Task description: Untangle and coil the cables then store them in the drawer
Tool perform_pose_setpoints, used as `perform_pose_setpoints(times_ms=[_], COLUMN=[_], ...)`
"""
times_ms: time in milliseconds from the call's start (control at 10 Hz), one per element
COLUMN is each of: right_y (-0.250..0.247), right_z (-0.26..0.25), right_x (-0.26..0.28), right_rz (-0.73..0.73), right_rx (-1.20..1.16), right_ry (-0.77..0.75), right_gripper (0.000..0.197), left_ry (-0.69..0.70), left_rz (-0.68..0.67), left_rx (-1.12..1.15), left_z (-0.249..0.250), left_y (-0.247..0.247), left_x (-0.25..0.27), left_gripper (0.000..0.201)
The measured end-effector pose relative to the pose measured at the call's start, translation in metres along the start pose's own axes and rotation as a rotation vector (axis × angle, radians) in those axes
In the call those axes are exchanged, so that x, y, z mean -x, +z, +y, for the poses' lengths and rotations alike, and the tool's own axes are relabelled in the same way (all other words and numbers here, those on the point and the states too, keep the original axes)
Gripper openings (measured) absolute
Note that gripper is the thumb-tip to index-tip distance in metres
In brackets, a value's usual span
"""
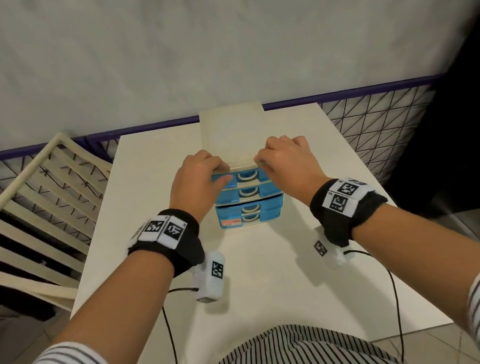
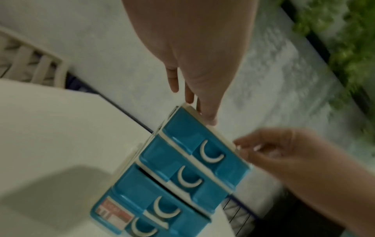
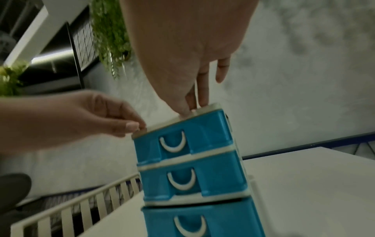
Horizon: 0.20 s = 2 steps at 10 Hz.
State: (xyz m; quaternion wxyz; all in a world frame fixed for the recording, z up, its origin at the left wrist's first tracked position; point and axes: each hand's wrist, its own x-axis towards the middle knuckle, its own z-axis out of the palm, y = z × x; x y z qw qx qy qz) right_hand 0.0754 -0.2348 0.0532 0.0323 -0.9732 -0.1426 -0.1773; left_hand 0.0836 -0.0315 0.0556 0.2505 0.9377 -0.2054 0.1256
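A small drawer unit with a cream frame and blue drawers stands at the middle back of the white table. My left hand grips its top front edge on the left, with the thumb on the top drawer. My right hand pinches the same edge on the right. The left wrist view shows my left fingers on the unit's top. My right fingers touch the top in the right wrist view. The third drawer stands slightly out. No loose cable is in view.
A cream slatted chair stands at the table's left. A wire mesh fence runs behind the table below a grey wall. Thin black cords from the wrist cameras hang over the near table edge. A dark shape is at the right.
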Motion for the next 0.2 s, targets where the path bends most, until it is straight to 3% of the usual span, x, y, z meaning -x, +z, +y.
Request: perform_pose_setpoints(times_ms=[200], right_y=[-0.018], right_z=[0.031], right_x=[0.043], right_rz=[-0.119], right_rx=[-0.085], right_ry=[0.267], right_gripper=[0.029], left_ry=[-0.180], left_rz=[0.079], left_rx=[0.241], left_z=[-0.032], left_y=[-0.021], left_x=[0.045], left_gripper=[0.013])
